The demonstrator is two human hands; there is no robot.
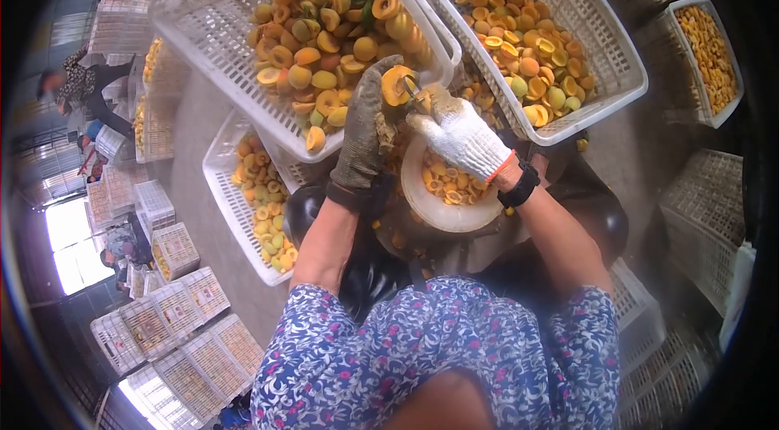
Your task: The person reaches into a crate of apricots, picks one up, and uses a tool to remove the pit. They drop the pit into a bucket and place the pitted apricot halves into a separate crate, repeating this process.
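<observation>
My left hand (pixel 365 122), in a soiled grey-brown glove, grips a halved apricot (pixel 395 84) with its cut face turned up. My right hand (pixel 458 131), in a white knit glove with an orange cuff edge, holds a small metal pitting tool (pixel 411 89) against the fruit. Most of the tool's handle is hidden by the fingers. Below the hands stands a round white bucket (pixel 412 187) holding orange pieces. Just beyond my left hand, a white slatted crate (pixel 203 40) holds whole and cut apricots (pixel 324 32).
To the right, another white crate (pixel 621 65) contains apricot halves (pixel 531 49). A lower crate (pixel 223 162) with fruit stands at the left. Filled crates (pixel 704 57) line the far right; stacked crates (pixel 162 324) and other people (pixel 77 81) appear at the left.
</observation>
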